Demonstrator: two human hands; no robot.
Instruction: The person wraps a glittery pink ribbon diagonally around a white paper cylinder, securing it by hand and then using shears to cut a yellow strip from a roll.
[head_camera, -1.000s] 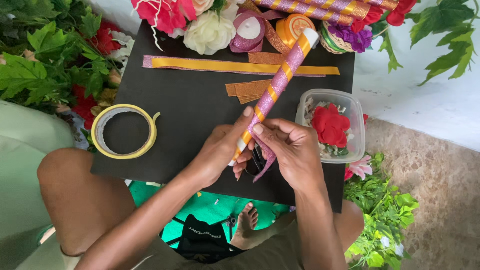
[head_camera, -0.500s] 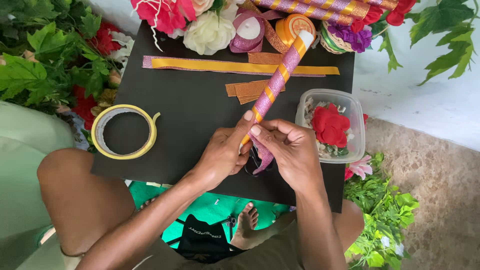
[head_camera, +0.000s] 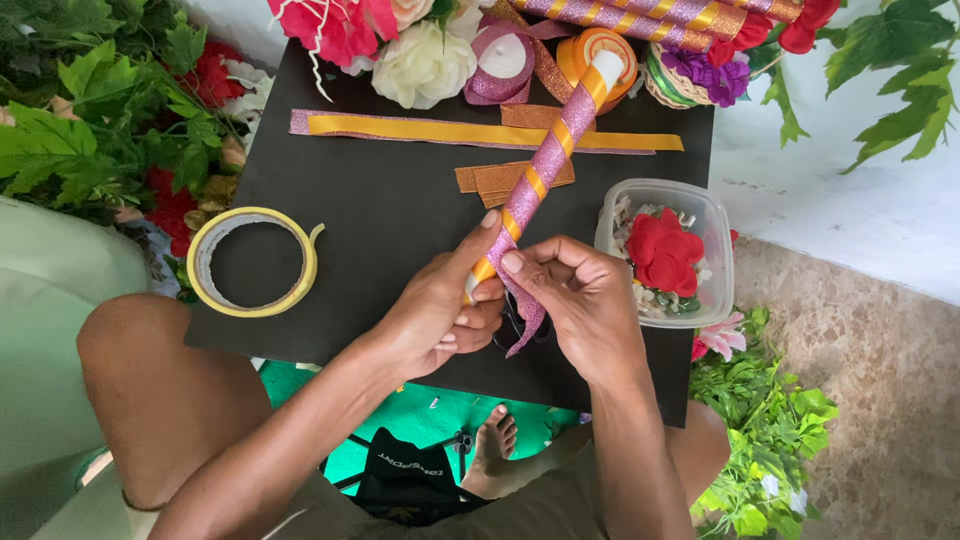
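Note:
A long stick wrapped in a spiral of pink glitter and orange ribbon slants from my hands up toward the top of the black board. My left hand grips its lower end, thumb pressed along it. My right hand pinches the pink glitter ribbon against the stick; the ribbon's loose tail hangs below my fingers.
A yellow tape roll lies at the board's left. A clear plastic tub with a red flower sits on the right. Ribbon strips, ribbon spools, artificial flowers and more wrapped sticks crowd the top; green leaves line both sides.
Both hands have shifted slightly down and right along the stick, and the ribbon tail hangs lower. The stick keeps its slant.

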